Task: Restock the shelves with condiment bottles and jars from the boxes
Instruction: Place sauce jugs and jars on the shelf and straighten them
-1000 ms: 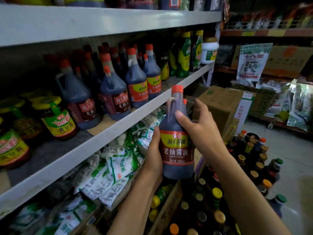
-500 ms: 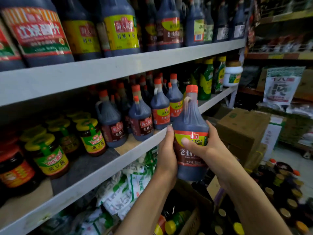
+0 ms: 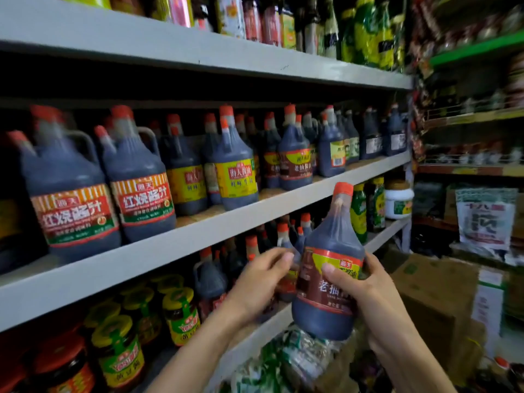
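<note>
**Seat the bottle upright**

My left hand (image 3: 263, 282) is loosely curled just beside the bottle (image 3: 329, 279); whether it touches, I can't tell. The bottle hangs tilted before the shelf (image 3: 380, 238). My right hand (image 3: 365, 290) wraps its label. I'd straighten it, clear the edge, then slide it in.

Soy sauce bottle (image 3: 323, 307): dark liquid, orange-red cap, red-and-yellow label facing camera. Near upright, top leaning slightly right. Held in air before edge of lower shelf (image 3: 380, 236). Gripped round label by right hand (image 3: 365, 290); left hand (image 3: 261, 282) fingertips at left side, contact unclear.
</note>
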Demonstrator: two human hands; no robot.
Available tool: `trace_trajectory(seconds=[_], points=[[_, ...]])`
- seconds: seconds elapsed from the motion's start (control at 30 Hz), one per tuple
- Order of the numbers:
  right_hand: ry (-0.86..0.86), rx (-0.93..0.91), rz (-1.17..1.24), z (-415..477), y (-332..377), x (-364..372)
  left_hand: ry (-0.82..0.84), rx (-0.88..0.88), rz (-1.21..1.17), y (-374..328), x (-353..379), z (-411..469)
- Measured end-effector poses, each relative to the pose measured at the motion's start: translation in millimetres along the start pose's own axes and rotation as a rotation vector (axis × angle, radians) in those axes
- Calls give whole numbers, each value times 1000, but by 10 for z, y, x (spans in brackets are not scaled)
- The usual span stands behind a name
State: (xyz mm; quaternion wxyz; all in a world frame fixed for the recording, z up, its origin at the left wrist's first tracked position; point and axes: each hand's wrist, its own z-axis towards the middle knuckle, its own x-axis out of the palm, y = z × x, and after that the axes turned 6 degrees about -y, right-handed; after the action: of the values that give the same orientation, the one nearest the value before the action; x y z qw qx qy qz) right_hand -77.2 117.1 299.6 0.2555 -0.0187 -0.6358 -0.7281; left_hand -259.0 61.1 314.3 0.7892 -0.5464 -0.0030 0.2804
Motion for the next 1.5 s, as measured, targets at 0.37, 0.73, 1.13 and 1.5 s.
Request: trace_trajectory(seconds=[0.37, 0.73, 1.13, 1.5], points=[[-158, -152, -169, 461, 96, 109, -547, 536, 1412, -177, -920, 467], [-62, -213, -132, 1134, 259, 217, -393, 264, 1660, -163, -833, 565], [178, -404, -107, 2221, 803, 899, -345, 279, 1658, -149, -852, 573], [282, -328, -157, 2554, 495, 1280, -375, 315, 1651, -101, -856, 588]])
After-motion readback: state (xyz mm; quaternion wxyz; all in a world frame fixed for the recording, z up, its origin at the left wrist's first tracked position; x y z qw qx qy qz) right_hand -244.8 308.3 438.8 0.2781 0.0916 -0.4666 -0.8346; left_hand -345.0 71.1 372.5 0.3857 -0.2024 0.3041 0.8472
